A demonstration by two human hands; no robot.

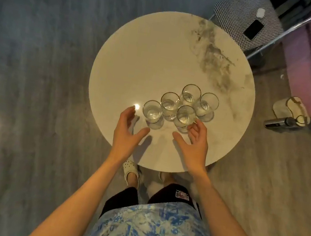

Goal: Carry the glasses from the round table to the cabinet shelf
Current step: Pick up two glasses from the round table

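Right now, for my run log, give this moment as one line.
stage: reaching | left hand: open beside nearest glass | right hand: open by second glass | five glasses on round table

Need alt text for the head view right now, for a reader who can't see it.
Both open hands, left hand and right hand, reach toward five clear glasses clustered upright on a round marble table; none is gripped yet. A phone lies on a checked chair beyond.
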